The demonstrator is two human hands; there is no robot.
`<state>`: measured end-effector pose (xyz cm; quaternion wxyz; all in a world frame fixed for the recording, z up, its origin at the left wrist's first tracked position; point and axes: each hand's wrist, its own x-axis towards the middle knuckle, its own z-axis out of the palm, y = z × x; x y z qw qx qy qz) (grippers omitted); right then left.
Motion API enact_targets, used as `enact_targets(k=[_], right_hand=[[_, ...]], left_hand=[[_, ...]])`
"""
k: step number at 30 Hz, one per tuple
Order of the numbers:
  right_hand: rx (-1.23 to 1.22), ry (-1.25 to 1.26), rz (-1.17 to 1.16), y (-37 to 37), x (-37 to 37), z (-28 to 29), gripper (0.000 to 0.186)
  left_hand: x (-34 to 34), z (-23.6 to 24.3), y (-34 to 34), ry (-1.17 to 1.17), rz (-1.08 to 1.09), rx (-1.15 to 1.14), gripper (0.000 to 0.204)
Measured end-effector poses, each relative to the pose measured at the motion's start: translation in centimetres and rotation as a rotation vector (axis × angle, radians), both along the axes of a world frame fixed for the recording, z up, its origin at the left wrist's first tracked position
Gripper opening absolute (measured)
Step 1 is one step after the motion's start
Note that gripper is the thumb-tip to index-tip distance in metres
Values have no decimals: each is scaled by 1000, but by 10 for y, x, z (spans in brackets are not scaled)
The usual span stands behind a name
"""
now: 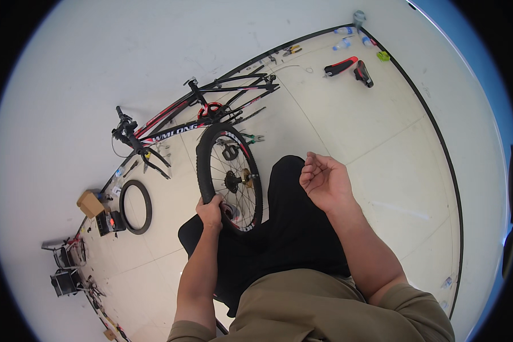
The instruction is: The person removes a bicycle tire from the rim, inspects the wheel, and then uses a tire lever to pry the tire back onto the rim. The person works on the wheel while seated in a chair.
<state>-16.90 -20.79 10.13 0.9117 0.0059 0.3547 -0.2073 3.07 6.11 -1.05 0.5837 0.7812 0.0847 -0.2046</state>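
My left hand (210,212) grips the black tyre of a spoked bicycle wheel (208,170), which stands tilted at my legs with its sprocket cluster (231,181) showing. My right hand (324,178) is raised to the right of the wheel, palm up, fingers loosely curled and apart, nothing visible in it. Just beyond the wheel a black-and-red bicycle frame (154,137) with handlebars rests against the wall. Part of a pedal (230,151) shows through the spokes, and green-handled pliers (252,138) lie on the floor behind the tyre.
A loose tyre (135,228) lies left near a cardboard box (90,204) and tool case (104,224). Chairs (62,279) stand at far left. Saddles (337,68), bottles (342,44) and small tools (292,49) lie along the wall (444,68) at back right.
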Motion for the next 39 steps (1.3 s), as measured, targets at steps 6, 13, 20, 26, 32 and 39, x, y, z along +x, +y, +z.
enact_targets(k=[6, 13, 20, 26, 32, 39], right_hand=[[2, 2, 14, 1, 1, 2, 12], [8, 22, 24, 1, 1, 1, 13], [10, 39, 27, 1, 0, 4, 13], [3, 59, 38, 0, -1, 4, 14], [12, 47, 53, 1, 1, 3, 15], [-3, 80, 86, 5, 4, 5, 16]], left_hand=[[-3, 5, 5, -77, 129, -84, 11], [4, 13, 1, -73, 291, -121, 14], [18, -11, -1, -62, 336, -111, 17], [51, -4, -1, 6, 272, -2, 21], [54, -13, 11, -9, 206, 15, 22], [13, -21, -6, -24, 206, -119, 17]])
